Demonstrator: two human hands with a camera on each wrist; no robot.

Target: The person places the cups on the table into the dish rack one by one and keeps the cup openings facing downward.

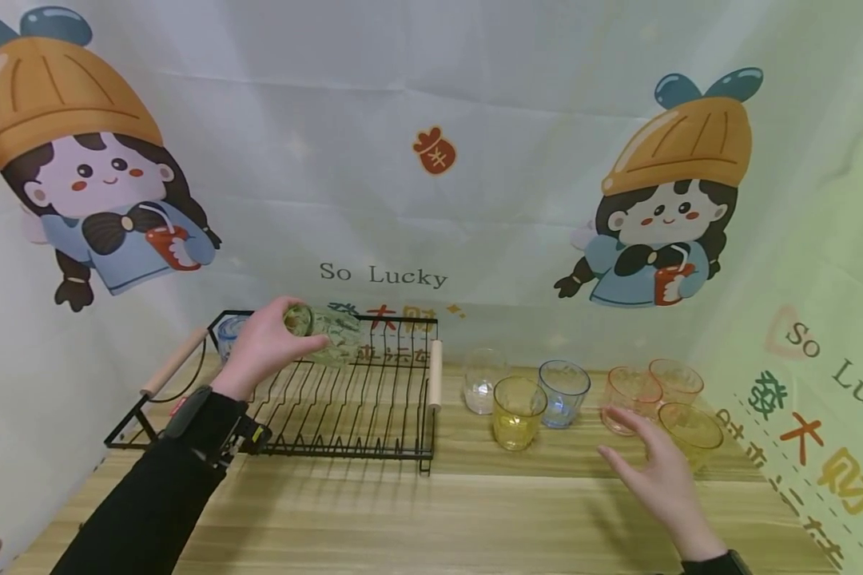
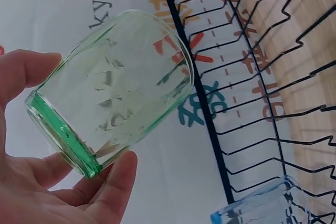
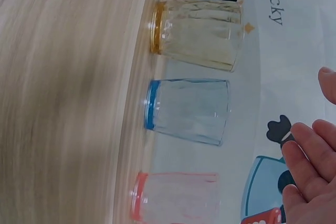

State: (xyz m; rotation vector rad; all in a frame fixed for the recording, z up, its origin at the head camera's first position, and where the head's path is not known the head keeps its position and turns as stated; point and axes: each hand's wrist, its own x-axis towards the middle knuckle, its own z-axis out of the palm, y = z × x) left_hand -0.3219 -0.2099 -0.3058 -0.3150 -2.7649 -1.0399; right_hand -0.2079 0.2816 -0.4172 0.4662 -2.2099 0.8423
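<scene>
My left hand [image 1: 259,351] grips a green drinking glass [image 1: 340,335] by its thick base, above the back of a black wire dish rack [image 1: 352,455]. In the left wrist view the glass lies tilted on its side, thumb on one edge of the base and fingers on the other. A blue glass [image 2: 270,203] sits at the rack's left end, partly hidden by the hand in the head view. Holding nothing, my right hand [image 1: 658,479] hovers with spread fingers in front of a pink-rimmed glass [image 1: 627,395] and a yellow glass [image 1: 697,427].
Right of the rack stand a clear glass [image 1: 482,387], a yellow glass [image 1: 518,415] and a blue glass [image 1: 564,395]. Another pink-rimmed glass [image 1: 679,379] stands farther right. Wooden handles [image 1: 435,375] top the rack's sides. A printed cloth [image 1: 503,239] hangs behind the wooden table [image 1: 475,519].
</scene>
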